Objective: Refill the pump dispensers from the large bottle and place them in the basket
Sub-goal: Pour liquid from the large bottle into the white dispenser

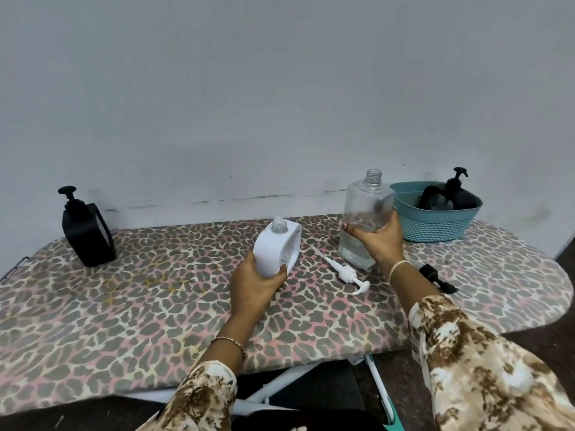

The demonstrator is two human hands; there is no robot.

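My left hand [256, 283] grips the base of a white dispenser bottle [275, 247], which has its neck uncapped and leans slightly. Its white pump head [343, 270] lies on the board just to the right. My right hand [375, 239] holds the large clear bottle [364, 213], uncapped, upright with a slight tilt, its bottom near the board and a little liquid inside. A black cap [435, 276] lies right of my forearm. A black pump dispenser [85, 231] stands at the far left. The teal basket [435, 227] at the back right holds another black dispenser [455, 194].
Everything rests on a leopard-print ironing board [155, 306] pushed against a pale wall. The board's rounded end is at the right, with dark floor beyond it. White frame legs show under the near edge.
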